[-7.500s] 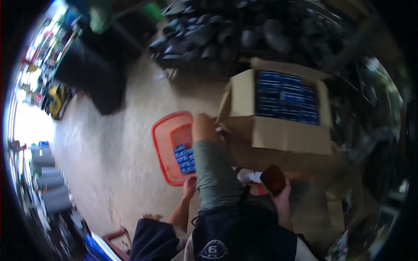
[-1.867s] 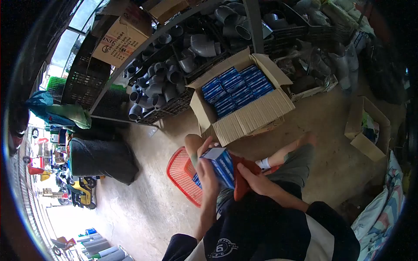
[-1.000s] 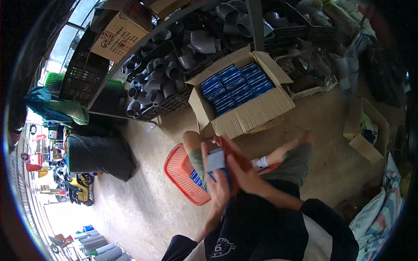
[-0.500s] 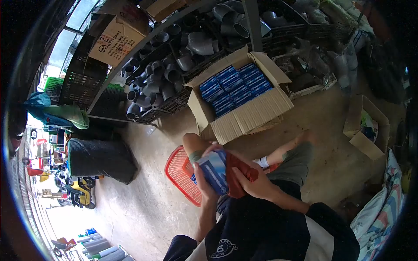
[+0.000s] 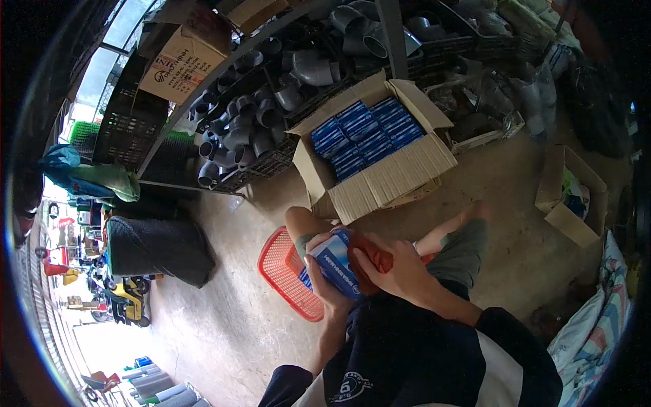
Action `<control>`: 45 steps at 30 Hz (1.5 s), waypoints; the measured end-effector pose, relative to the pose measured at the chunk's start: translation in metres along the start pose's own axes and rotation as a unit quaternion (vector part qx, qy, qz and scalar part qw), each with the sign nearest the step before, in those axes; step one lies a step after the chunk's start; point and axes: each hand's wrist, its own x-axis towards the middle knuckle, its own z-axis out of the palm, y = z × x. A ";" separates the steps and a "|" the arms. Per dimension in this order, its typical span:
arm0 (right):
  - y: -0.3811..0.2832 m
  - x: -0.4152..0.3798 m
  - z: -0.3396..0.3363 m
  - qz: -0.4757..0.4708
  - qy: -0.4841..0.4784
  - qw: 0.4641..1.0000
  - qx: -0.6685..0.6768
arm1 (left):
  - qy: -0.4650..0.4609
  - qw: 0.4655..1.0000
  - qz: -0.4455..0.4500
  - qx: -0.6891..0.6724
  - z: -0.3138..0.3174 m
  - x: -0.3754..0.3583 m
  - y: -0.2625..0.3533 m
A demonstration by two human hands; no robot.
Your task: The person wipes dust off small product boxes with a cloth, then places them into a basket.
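Observation:
My left hand (image 5: 327,290) is wrapped round a small blue and white carton (image 5: 337,264) with printed lettering, tilted in front of my body. Crumpled thin red material (image 5: 384,262), like a bag, covers the carton's right end. My right hand (image 5: 407,270) grips this red material and presses it against the carton. Just left of my hands sits a red plastic basket (image 5: 273,271), with more blue packaging partly visible behind my left wrist.
An open cardboard box (image 5: 397,180) packed with blue cartons stands ahead. Behind it, black crates hold grey pipe fittings (image 5: 247,129). A smaller open carton (image 5: 573,203) lies right, a dark mesh roll (image 5: 156,247) left. My bent legs (image 5: 461,254) flank the work.
The carton has turned slightly and moved a little right. My right hand has shifted up over the red material, which is more bunched around the carton's end.

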 end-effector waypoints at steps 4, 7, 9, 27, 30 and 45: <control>0.009 -0.003 0.020 -0.061 0.097 0.993 0.032 | 0.045 0.995 0.040 -0.081 -0.005 0.007 -0.001; 0.011 -0.011 0.073 -0.085 0.221 0.960 0.150 | 0.060 0.991 0.081 -0.089 0.002 0.020 -0.002; 0.005 -0.010 0.077 -0.031 0.197 0.928 0.315 | 0.067 0.992 0.110 -0.005 0.000 0.022 -0.004; 0.004 -0.029 -0.029 -0.010 0.016 0.888 0.459 | -0.039 0.931 0.131 0.339 -0.015 0.044 0.023; -0.003 -0.021 -0.033 -0.172 0.026 0.978 0.116 | -0.145 0.817 0.223 0.512 -0.017 0.030 0.009; 0.001 -0.010 0.019 -0.004 0.001 0.970 0.242 | -0.236 0.711 0.197 0.632 -0.030 -0.002 0.020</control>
